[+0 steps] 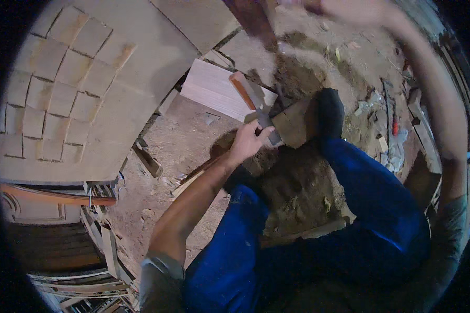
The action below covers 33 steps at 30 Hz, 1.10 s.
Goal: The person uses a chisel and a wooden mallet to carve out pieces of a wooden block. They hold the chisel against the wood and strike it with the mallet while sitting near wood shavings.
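My left hand [250, 140] is closed around the grey metal part of a chisel-like tool [244, 94], whose orange-brown wooden handle points up and away. Below the tool lies a pale, smooth wooden board [209, 88] on the ground, and its right part is partly covered. At the top edge my right arm is raised, and my right hand [344, 9] is blurred by motion. It seems closed on the handle of a dark brown wooden mallet [254, 23], which is also blurred and cut off by the frame.
A large panel carved with a grid of raised squares [62, 78] fills the upper left. My foot [330, 115] stands just right of the board. Wood scraps and a red-handled tool [395, 125] lie at the right. Stacked timber [83, 287] stands at the lower left.
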{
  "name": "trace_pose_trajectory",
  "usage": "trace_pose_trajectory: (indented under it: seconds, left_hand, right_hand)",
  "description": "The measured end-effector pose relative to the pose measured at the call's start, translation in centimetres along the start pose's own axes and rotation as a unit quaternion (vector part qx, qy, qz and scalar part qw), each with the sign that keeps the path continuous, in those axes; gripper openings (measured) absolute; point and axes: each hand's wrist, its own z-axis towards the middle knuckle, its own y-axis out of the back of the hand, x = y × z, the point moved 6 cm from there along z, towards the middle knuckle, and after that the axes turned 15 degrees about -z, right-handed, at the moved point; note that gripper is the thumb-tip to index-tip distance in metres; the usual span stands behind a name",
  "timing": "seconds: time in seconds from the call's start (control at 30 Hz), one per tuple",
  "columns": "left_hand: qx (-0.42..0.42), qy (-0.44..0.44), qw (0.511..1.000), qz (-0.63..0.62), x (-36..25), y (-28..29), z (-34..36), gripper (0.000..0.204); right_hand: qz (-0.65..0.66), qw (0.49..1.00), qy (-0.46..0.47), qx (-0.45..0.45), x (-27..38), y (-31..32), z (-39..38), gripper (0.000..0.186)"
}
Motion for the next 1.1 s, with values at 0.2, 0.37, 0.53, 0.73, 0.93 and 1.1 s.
trace_pose_trajectory:
  seconds: [0.2,0.37,0.53,0.73,0.93,1.1]
  left_hand:
    - [-0.022,-0.025,0.999,0.025,0.5,0.7,-0.5,0.035]
    - [0.036,0.073,0.996,0.04,0.9,-0.2,0.0,0.038]
    - [-0.019,-0.004,1.0,0.001,0.4,0.9,-1.2,0.031]
    - [0.008,0.042,0.999,0.007,0.1,-0.3,-0.2,0.032]
    - [0.027,0.078,0.997,0.012,0.3,-0.6,0.0,0.031]
    - [0.011,0.008,1.0,-0.003,1.2,-0.3,0.0,0.019]
  right_hand:
    - [0.01,0.982,0.083,-0.169,5.3,6.4,4.9,0.039]
    - [0.02,0.979,0.099,0.179,3.3,-8.4,2.1,0.035]
    - [0.059,0.953,0.126,0.267,2.8,-11.4,0.2,0.045]
    - [0.125,0.939,0.062,0.315,-0.4,-12.7,1.4,0.035]
    - [0.02,0.964,0.13,0.23,3.7,-10.9,-1.0,0.033]
    - [-0.021,0.972,0.145,0.185,4.8,-11.7,-0.1,0.032]
